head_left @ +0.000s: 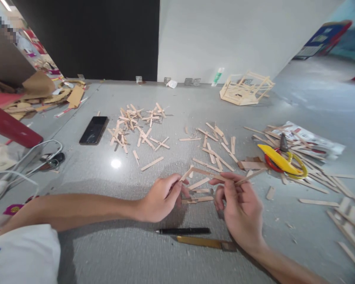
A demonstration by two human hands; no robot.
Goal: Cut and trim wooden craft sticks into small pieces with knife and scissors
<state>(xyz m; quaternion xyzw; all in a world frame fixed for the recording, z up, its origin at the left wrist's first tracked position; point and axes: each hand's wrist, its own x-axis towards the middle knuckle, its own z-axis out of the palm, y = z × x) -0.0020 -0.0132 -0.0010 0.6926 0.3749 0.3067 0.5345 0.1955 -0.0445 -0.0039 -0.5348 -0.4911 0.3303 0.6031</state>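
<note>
Between my hands, a little above the table, is a chain of joined wooden craft sticks (205, 171). My left hand (165, 197) pinches its left end between thumb and fingers. At the other end, my right hand (239, 209) is closed on a stick, with a further stick jutting out to the right past the fingers. Loose craft sticks (198, 184) lie on the table just beneath. Nearer to me rest a black pen (183, 231) and a yellow-handled craft knife (199, 241), neither one touched.
Stick pieces (130, 118) lie scattered ahead. Yellow-handled scissors (286, 161) sit on a stick pile at right. Farther back stand a stick frame (245, 90) and a glue tube (217, 77). A phone (94, 130), white cables (32, 152) and cardboard scraps (75, 96) are left.
</note>
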